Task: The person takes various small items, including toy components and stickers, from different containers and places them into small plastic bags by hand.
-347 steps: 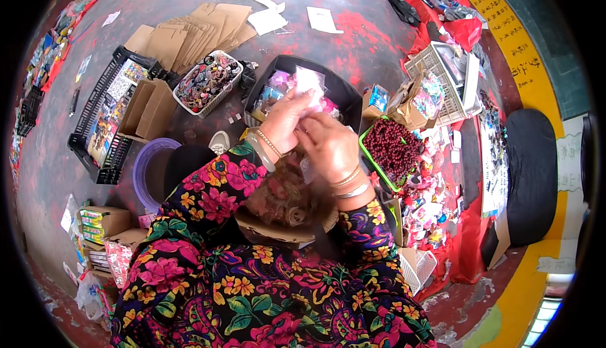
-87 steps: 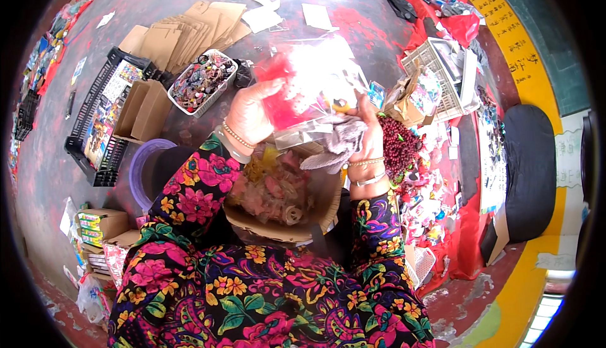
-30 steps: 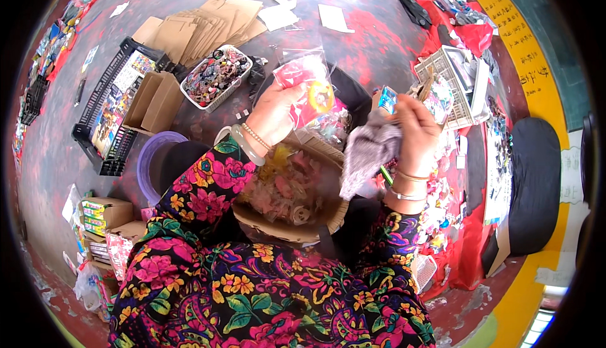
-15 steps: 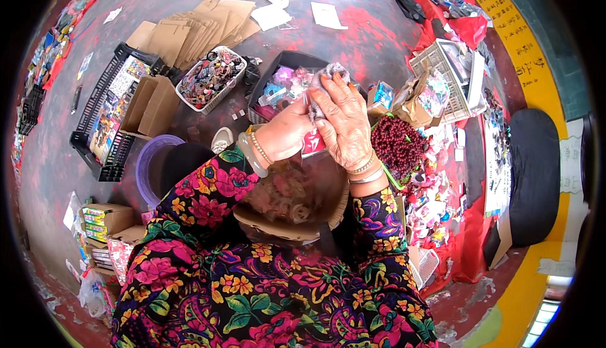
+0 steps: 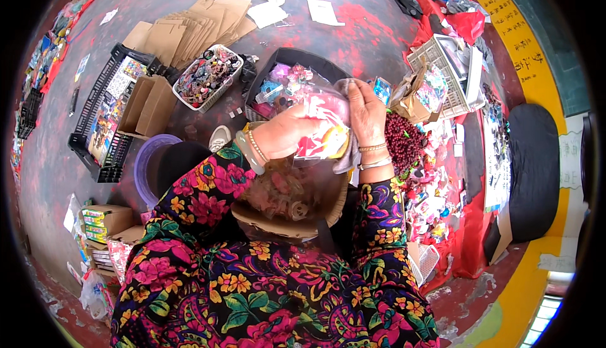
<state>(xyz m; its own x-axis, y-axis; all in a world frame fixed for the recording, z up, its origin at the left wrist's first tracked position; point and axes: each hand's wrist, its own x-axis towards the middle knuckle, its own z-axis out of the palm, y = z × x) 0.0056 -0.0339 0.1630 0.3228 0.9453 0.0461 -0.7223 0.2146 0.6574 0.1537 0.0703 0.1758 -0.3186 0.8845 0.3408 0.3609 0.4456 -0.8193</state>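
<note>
My left hand (image 5: 287,134) is closed on the left side of a shiny clear plastic packet (image 5: 328,134) with pink, red and yellow contents. Against the packet's right side lies a grey cloth (image 5: 348,160), gripped by my right hand (image 5: 369,115), thumb and fingers closed over it. Both hands are raised above a brown cardboard box (image 5: 252,218) in front of my body, which holds crumpled clear plastic and small items. Just beyond the packet stands a dark crate (image 5: 259,83) with pink, blue and purple packaged goods.
Dark red beads (image 5: 404,143) lie right of my right hand, beside an open carton (image 5: 413,105) and a beige basket (image 5: 435,51). Leftward are a white basket of hair ties (image 5: 211,105), a black crate (image 5: 110,174), a purple tub (image 5: 140,171) and flattened cardboard (image 5: 183,35).
My hands have drawn apart, the right one moving right and slightly nearer. The packet, mostly covered before, now shows its face, and the cloth hangs down along its right edge.
</note>
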